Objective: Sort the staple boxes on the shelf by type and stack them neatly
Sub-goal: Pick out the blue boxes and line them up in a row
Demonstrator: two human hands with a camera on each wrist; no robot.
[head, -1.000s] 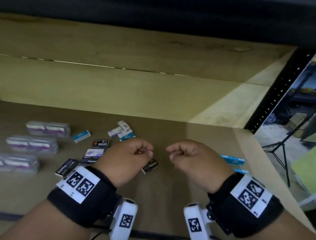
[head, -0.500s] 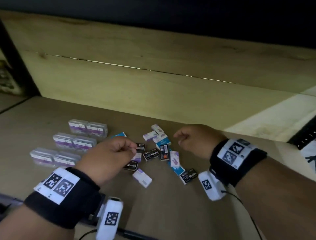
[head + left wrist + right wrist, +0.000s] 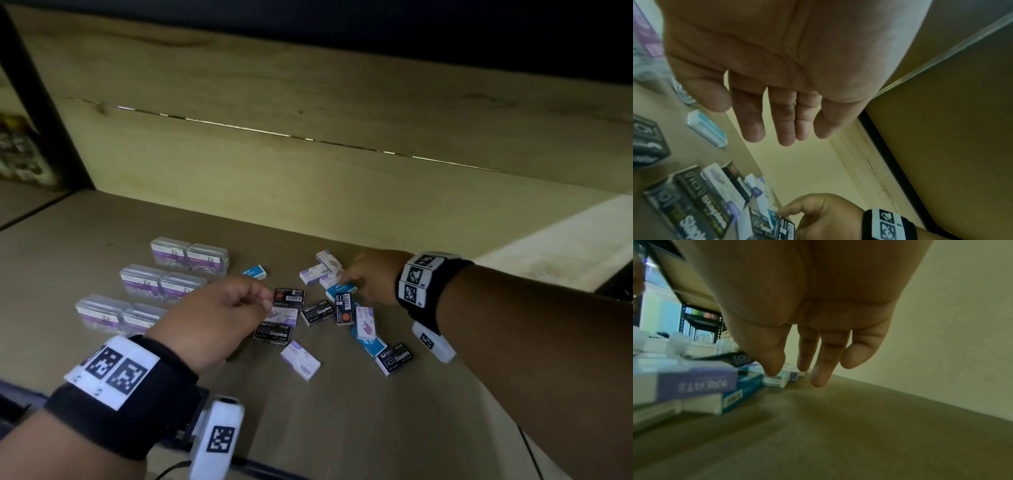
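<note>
**Both hands hovering over the scattered staple boxes**

The loose staple boxes [image 3: 320, 313] are lying in a jumble on the wooden shelf [image 3: 342, 428], black, purple-and-white and blue ones mixed together; taking the black box marked "Staples" [image 3: 273, 334] as the landmark, everything else is sitting around it.

The left hand [image 3: 212, 322] is hanging just left of that black box, holding nothing; the left wrist view is showing its fingers [image 3: 785, 120] reaching out nearly straight and close together, palm empty, above the shelf rather than on any box.

The right hand [image 3: 368, 279] is reaching in behind and to the right of the black box, fingers relaxed and spread a little; its thumb [image 3: 770, 360] is coming down onto a blue-and-white box [image 3: 777, 380] at the far edge of the jumble, while the other fingers [image 3: 821, 369] are dangling free just beside it; nothing is being gripped.

Clear plastic cases with purple labels [image 3: 161, 287] are standing in neat pairs to the left of the black box; a single blue box [image 3: 254, 273] is lying behind it.
</note>
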